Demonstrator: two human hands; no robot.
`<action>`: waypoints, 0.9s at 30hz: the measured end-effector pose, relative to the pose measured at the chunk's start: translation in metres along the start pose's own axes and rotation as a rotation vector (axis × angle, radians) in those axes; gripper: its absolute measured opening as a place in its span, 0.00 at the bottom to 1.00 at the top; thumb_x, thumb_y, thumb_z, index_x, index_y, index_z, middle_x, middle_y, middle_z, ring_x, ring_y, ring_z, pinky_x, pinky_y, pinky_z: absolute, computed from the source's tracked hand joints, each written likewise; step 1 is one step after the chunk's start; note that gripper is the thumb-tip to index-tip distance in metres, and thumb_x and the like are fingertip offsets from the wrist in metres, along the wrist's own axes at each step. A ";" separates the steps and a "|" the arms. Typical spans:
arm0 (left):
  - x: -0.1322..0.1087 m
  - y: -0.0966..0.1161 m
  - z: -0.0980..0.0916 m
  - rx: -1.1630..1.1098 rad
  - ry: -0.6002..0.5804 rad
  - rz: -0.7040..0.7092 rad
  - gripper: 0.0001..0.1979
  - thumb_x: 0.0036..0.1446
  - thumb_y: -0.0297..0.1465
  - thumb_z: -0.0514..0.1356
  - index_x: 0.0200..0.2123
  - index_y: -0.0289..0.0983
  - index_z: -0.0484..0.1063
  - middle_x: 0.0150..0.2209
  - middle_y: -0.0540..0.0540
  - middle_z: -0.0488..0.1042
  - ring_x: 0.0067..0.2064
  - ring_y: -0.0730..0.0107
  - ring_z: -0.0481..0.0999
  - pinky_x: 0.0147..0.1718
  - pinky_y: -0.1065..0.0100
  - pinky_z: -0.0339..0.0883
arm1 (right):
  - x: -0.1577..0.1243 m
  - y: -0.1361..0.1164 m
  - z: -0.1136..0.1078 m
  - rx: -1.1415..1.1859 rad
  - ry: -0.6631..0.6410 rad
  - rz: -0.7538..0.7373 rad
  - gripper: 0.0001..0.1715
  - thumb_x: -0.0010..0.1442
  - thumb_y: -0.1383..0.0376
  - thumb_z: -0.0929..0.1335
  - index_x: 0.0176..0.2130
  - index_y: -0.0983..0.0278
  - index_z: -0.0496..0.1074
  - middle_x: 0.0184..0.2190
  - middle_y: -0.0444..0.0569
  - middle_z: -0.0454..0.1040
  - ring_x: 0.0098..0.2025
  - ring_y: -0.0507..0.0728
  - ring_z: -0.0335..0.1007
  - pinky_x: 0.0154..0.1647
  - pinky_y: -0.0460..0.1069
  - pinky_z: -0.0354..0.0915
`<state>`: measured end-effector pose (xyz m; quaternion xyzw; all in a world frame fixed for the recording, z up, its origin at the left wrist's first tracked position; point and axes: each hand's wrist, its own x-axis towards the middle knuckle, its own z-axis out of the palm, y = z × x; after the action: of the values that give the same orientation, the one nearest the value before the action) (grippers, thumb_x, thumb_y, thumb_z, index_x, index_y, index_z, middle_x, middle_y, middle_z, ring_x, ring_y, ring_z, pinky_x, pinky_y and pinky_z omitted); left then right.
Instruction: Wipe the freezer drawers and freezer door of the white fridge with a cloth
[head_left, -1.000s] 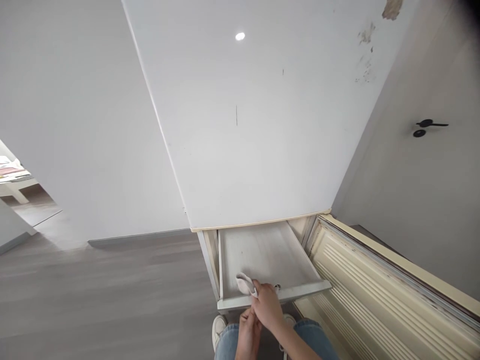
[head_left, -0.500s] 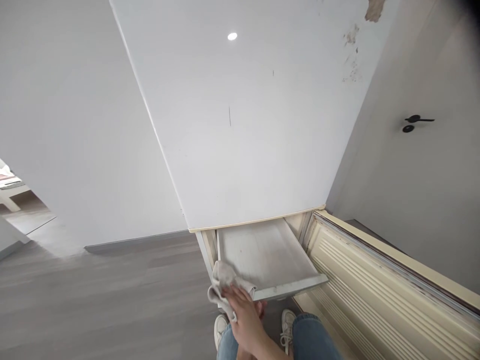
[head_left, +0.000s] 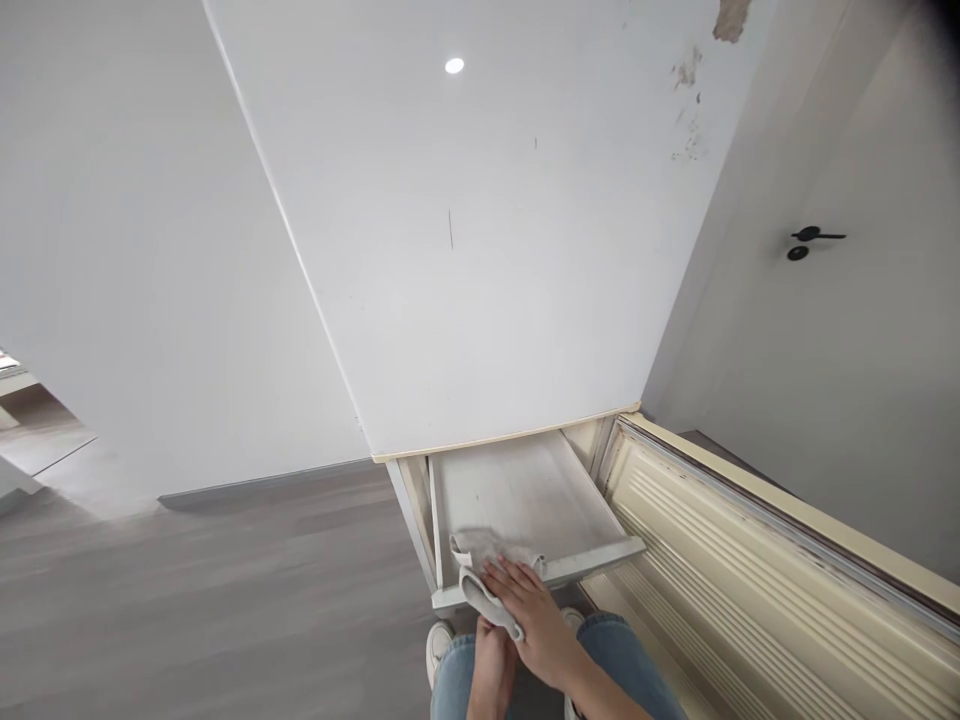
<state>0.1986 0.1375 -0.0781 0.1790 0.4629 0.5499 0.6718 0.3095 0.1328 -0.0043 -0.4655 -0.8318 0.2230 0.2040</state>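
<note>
- The right hand (head_left: 536,620), at the bottom centre of the frame, lies flat with fingers spread, pressing a grey cloth (head_left: 487,570) onto the front edge of the pulled-out drawer (head_left: 525,490).
- The left hand (head_left: 491,665) sits just below it; whether it grips anything cannot be told.
- An open cabinet door (head_left: 750,590) stands at lower right.

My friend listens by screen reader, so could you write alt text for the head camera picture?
The person's right hand presses a pale cloth flat over the front edge of a pulled-out white shelf low in a tall white fridge, whose door hangs open. The left hand rests beneath, above denim knees.
</note>
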 end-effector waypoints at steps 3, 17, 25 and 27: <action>-0.001 0.002 0.001 0.001 -0.214 -0.009 0.06 0.36 0.28 0.69 0.24 0.40 0.81 0.29 0.43 0.83 0.37 0.59 0.80 0.49 0.59 0.72 | -0.012 0.020 -0.001 -0.065 0.051 0.019 0.35 0.65 0.67 0.57 0.69 0.56 0.51 0.70 0.46 0.51 0.72 0.58 0.41 0.71 0.62 0.46; 0.000 0.005 0.000 -0.027 -0.136 -0.072 0.08 0.39 0.30 0.72 0.27 0.37 0.82 0.34 0.40 0.84 0.45 0.54 0.81 0.51 0.61 0.73 | -0.055 0.083 -0.008 -0.285 0.267 0.147 0.34 0.67 0.67 0.55 0.69 0.53 0.49 0.69 0.44 0.54 0.71 0.58 0.45 0.69 0.62 0.52; 0.004 0.001 -0.004 -0.063 -0.106 -0.098 0.09 0.38 0.30 0.73 0.26 0.35 0.81 0.35 0.39 0.85 0.51 0.47 0.79 0.59 0.54 0.68 | -0.075 0.112 -0.020 -0.293 0.318 0.266 0.36 0.63 0.71 0.54 0.68 0.54 0.54 0.68 0.43 0.55 0.71 0.58 0.43 0.70 0.64 0.48; 0.004 0.000 -0.004 -0.070 -0.094 -0.106 0.08 0.37 0.30 0.73 0.25 0.35 0.81 0.35 0.39 0.85 0.51 0.46 0.79 0.58 0.54 0.69 | -0.080 0.117 -0.025 -0.265 0.329 0.311 0.35 0.63 0.71 0.53 0.67 0.56 0.57 0.68 0.44 0.55 0.71 0.57 0.43 0.70 0.63 0.46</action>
<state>0.1945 0.1399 -0.0818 0.1560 0.4203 0.5203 0.7268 0.4414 0.1224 -0.0602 -0.6404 -0.7278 0.0621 0.2373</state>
